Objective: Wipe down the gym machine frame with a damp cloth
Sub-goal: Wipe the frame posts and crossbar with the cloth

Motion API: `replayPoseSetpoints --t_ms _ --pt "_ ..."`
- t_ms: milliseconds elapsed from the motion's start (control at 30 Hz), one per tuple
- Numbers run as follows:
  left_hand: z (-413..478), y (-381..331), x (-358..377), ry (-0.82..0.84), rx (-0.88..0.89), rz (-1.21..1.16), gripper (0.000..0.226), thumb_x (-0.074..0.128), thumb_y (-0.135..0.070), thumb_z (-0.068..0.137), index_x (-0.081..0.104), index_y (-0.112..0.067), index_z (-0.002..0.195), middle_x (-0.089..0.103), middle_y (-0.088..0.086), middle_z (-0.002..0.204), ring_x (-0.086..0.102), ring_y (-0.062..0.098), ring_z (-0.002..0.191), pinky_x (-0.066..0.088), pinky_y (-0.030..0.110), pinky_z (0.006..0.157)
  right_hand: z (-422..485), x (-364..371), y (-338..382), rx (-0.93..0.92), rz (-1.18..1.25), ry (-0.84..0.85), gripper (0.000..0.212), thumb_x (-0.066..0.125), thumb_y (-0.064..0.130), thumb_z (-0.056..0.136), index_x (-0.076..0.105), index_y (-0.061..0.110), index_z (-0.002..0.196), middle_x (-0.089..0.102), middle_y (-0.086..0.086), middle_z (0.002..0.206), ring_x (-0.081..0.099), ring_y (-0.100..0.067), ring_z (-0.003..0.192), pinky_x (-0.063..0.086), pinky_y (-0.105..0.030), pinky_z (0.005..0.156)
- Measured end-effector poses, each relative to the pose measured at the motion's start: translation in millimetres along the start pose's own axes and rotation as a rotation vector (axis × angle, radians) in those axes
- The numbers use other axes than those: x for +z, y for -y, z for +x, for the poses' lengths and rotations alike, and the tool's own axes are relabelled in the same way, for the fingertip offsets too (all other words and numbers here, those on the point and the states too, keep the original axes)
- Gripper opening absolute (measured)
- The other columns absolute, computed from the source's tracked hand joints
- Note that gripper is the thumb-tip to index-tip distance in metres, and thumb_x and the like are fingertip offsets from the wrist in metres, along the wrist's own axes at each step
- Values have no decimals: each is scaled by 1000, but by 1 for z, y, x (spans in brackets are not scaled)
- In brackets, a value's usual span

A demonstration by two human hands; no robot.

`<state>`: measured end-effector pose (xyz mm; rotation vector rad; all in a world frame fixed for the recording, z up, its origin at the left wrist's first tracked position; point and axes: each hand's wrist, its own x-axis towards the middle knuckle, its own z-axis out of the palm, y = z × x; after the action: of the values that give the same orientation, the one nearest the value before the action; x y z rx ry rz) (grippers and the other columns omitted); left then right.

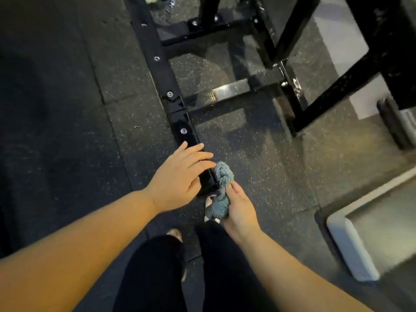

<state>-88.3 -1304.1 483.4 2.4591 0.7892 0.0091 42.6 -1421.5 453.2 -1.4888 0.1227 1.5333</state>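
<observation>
A glossy black gym machine frame (171, 86) lies along the rubber floor, its base beam running from the top centre down to the middle of the view, with several silver bolts on it. My left hand (177, 176) lies with straight fingers over the near end of that beam. Just to its right, my right hand (238, 208) grips a crumpled blue-grey cloth (221, 190), whose bunched upper end sits beside the beam's end, close to my left fingertips.
Black uprights and crossbars (333, 91) of the machine fill the upper right, with a metal plate (231, 88) low between them. A white-edged platform (346, 244) sits at the lower right. My legs and feet stand below the hands on speckled black rubber flooring (67, 109).
</observation>
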Motion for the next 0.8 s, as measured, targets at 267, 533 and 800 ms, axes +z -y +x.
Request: replayPoseSetpoints --t_ms 267,533,800 --pt "45 26 -23 556 499 610 91 54 -56 84 6 -18 151 7 1 158 2 22 146 -11 40 113 -13 70 -43 -199 227 -290 78 37 69 83 22 35 151 28 8 156 28 -5 141 17 -39 120" --pt "54 26 -16 537 548 567 69 53 -38 93 18 -19 150 22 -1 155 17 21 144 10 34 117 1 110 -61 -402 610 -496 56 25 59 97 35 34 146 54 14 131 49 -8 123 34 -33 110" --pt "56 23 -18 461 589 608 69 54 -44 91 22 -25 149 26 -8 154 21 15 143 20 33 113 32 103 -70 -381 712 -523 60 25 60 98 52 23 135 57 -4 134 54 -18 121 36 -44 111"
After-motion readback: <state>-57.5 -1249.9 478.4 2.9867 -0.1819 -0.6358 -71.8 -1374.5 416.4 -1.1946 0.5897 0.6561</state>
